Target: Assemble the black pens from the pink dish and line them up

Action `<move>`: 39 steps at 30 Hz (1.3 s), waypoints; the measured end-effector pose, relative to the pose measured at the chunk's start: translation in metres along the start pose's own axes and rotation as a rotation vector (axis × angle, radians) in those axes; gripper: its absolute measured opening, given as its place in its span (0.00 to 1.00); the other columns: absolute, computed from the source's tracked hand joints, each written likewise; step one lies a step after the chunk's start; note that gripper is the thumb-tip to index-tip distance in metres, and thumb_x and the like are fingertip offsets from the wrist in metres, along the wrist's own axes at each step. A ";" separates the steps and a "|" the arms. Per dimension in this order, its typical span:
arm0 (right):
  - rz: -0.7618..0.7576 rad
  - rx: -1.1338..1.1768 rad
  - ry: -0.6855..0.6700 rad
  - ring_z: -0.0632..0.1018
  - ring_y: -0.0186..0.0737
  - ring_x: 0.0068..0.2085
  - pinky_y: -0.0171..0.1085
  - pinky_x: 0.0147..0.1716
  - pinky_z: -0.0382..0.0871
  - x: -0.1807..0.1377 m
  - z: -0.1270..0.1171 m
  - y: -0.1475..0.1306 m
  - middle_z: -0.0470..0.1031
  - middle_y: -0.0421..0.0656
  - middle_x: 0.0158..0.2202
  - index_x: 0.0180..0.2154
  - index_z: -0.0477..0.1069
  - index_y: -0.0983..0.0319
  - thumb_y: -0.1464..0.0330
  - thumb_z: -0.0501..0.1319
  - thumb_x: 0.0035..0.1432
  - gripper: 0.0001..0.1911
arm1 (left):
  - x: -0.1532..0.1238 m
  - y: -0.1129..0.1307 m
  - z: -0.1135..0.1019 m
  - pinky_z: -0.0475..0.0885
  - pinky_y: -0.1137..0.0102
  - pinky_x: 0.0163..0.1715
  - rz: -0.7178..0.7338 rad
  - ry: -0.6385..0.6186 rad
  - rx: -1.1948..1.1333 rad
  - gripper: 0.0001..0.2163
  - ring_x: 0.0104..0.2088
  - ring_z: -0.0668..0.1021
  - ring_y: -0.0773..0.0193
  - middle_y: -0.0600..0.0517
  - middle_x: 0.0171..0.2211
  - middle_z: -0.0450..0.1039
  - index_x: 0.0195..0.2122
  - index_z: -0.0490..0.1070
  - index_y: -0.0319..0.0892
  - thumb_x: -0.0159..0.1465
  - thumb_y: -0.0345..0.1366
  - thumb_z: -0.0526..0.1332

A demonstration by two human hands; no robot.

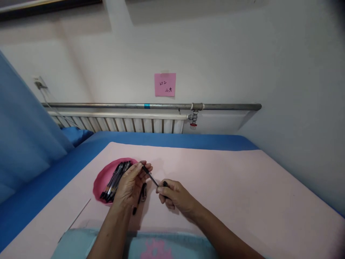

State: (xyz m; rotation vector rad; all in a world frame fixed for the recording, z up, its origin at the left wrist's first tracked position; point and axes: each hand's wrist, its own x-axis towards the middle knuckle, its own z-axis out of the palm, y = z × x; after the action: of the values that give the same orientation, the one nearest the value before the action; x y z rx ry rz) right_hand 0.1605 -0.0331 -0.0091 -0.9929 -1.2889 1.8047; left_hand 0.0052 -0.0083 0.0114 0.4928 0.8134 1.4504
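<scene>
A pen [151,176] with a black end and a clear shaft slants between my two hands. My left hand [131,181] pinches its black upper end between thumb and fingers. The lower end is gripped by my right hand [174,194]. A small black piece [165,184], perhaps a pen cap, pokes out of my right fist; the rest of it is hidden by the fingers. Beside my left wrist, a dark pen [138,200] and a black clip-like piece lie on the pink cover. Several black pens [114,183] rest in a pink scalloped dish [100,175], partly behind my left hand.
A thin white stick [78,214] lies on the pink cover [229,187] at the left. Blue material [172,139] borders the cover. Light-blue cloth [172,244] is at the near edge. Behind are a radiator [129,124], a metal pipe [229,107] and a pink note [165,85].
</scene>
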 end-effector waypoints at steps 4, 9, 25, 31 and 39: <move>-0.056 -0.074 0.038 0.64 0.25 0.17 0.27 0.14 0.56 0.001 0.001 0.000 0.68 0.37 0.19 0.28 0.67 0.65 0.63 0.56 0.53 0.10 | 0.003 0.002 -0.005 0.74 0.70 0.34 0.020 0.031 -0.014 0.05 0.33 0.78 0.63 0.46 0.30 0.76 0.32 0.73 0.36 0.55 0.29 0.62; 0.108 0.203 -0.099 0.70 0.29 0.21 0.27 0.14 0.57 -0.001 -0.005 -0.005 0.74 0.44 0.29 0.35 0.68 0.66 0.61 0.57 0.51 0.14 | 0.004 0.007 -0.008 0.73 0.66 0.38 0.017 -0.001 -0.035 0.05 0.34 0.78 0.62 0.46 0.31 0.76 0.33 0.73 0.37 0.55 0.29 0.61; 0.290 0.333 -0.166 0.58 0.21 0.15 0.25 0.12 0.39 -0.003 -0.002 -0.008 0.70 0.40 0.25 0.32 0.67 0.66 0.61 0.58 0.50 0.13 | 0.005 0.006 -0.009 0.73 0.67 0.38 0.038 -0.072 -0.051 0.06 0.33 0.78 0.63 0.47 0.32 0.76 0.34 0.73 0.37 0.55 0.31 0.63; 0.133 0.223 0.027 0.59 0.22 0.15 0.25 0.12 0.42 -0.003 0.004 -0.007 0.65 0.34 0.20 0.27 0.61 0.62 0.71 0.64 0.40 0.12 | 0.005 0.005 -0.009 0.72 0.69 0.38 0.037 -0.066 -0.059 0.06 0.33 0.77 0.64 0.47 0.32 0.75 0.34 0.73 0.38 0.54 0.31 0.63; 0.222 0.323 -0.020 0.51 0.19 0.14 0.26 0.13 0.36 -0.003 0.004 -0.010 0.64 0.35 0.21 0.28 0.63 0.64 0.67 0.60 0.46 0.08 | 0.005 0.005 -0.010 0.72 0.69 0.38 0.019 -0.113 -0.063 0.07 0.34 0.77 0.63 0.47 0.32 0.76 0.35 0.72 0.38 0.54 0.32 0.63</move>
State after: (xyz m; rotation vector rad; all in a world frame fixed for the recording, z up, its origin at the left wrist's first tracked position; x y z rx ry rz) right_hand 0.1598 -0.0345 0.0017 -0.9660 -0.8861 2.1131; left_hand -0.0058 -0.0049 0.0073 0.5313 0.6728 1.4474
